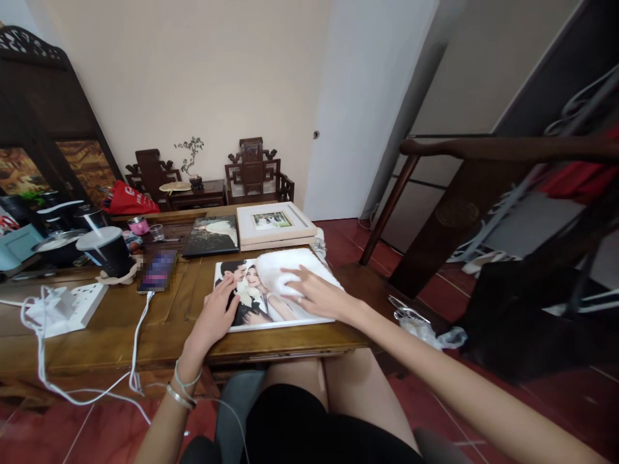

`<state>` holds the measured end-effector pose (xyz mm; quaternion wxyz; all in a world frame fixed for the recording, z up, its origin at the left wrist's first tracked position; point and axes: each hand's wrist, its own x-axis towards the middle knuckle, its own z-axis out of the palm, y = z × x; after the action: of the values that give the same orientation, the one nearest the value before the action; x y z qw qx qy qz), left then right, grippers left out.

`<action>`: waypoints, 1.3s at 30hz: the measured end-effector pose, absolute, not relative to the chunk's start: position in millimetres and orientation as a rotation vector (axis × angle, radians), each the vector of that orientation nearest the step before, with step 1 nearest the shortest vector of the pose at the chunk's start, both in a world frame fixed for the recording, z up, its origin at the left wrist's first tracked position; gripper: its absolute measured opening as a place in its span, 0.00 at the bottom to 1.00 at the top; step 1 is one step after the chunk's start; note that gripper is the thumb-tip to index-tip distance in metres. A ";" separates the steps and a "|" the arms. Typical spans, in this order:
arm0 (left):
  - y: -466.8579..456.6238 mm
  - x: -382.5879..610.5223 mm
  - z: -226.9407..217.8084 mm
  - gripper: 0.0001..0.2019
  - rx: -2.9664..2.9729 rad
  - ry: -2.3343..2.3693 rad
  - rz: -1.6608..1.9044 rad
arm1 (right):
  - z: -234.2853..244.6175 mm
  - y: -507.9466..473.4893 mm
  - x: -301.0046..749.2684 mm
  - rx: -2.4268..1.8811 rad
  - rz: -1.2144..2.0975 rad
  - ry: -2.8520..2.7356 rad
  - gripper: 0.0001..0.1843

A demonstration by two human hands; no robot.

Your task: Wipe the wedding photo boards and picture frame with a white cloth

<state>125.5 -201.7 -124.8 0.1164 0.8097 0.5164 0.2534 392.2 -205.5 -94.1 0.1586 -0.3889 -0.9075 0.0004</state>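
A: Start at the photo album [251, 299]. It lies flat near the front edge of the wooden table [120, 335], cover up, a couple's portrait showing. Your right hand [314, 293] presses a white cloth [285, 270] onto its upper right part, fingers spread and flattened over the fabric, not clenched — a wiping hold, by the look of it.

B: And the left?

A: Your left hand [215, 316] rests at the album's left edge, fingers open and laid flat, gripping nothing. My guess is that it pins the album so the cloth's pressure does not slide it.

B: Beyond the album?

A: Just behind it, a framed photo [273, 222] sits atop a pale box, with a dark album [213, 235] to that frame's left. Left of the album lies a phone [157, 270] on a white cable, then a black lidded cup [106, 251], then a white power strip [68, 306] farther left.

B: The room?

A: Carved dark chairs [254, 167] stand against the cream wall behind the album, floor red tile, a dark wooden chair frame [483, 193] off to the album's right.
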 end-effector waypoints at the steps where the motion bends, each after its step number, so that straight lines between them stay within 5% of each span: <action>1: -201.6 125.7 -125.0 0.20 2.375 1.509 0.738 | -92.7 -221.9 394.1 -1.106 0.034 -2.601 0.14; 9: -202.4 126.4 -124.4 0.20 2.391 1.524 0.697 | -84.7 -297.3 403.4 -1.008 0.199 -2.686 0.15; 24: -205.9 128.8 -122.3 0.21 2.361 1.563 0.705 | -99.2 -153.9 386.4 -1.164 -0.040 -2.543 0.17; 39: -203.5 127.2 -123.2 0.21 2.358 1.509 0.766 | -94.2 -275.4 398.2 -1.023 0.149 -2.662 0.15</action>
<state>127.2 -203.5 -123.2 0.1193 0.8067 0.5162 0.2619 398.2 -275.4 -94.2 0.1426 -0.3545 -0.9227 0.0518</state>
